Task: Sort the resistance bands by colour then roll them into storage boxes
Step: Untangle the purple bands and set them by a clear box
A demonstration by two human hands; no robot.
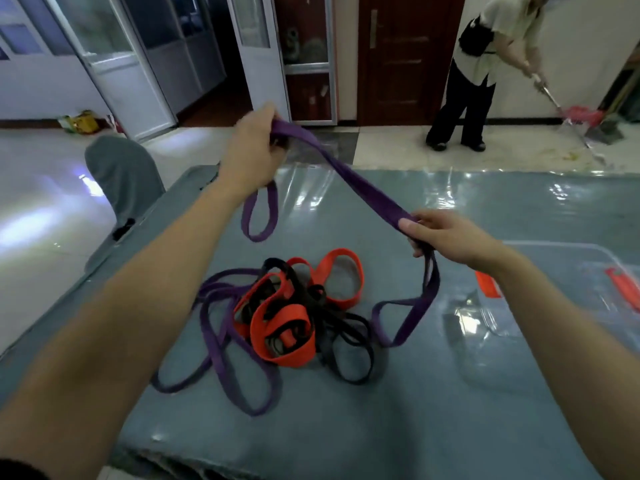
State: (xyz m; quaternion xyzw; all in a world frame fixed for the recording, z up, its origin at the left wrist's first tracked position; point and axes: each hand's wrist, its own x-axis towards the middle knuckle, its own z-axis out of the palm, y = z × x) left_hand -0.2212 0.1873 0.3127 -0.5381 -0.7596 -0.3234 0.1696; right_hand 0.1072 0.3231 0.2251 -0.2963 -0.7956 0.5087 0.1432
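Observation:
A purple resistance band [360, 183] stretches in the air between my two hands. My left hand [251, 147] grips its upper end, raised over the table's far side, and a loop of the band hangs below that hand. My right hand [446, 235] grips the band lower down on the right; the rest droops to the table. Under the band lies a tangled pile: orange bands [287, 323], black bands [346, 341] and more purple bands [221, 341].
The table [398, 427] has a grey-blue glossy cover. A clear plastic storage box [571, 306] with orange clips stands at the right. A grey-covered chair [121, 171] is at the table's left. A person sweeps the floor at the back right [474, 71].

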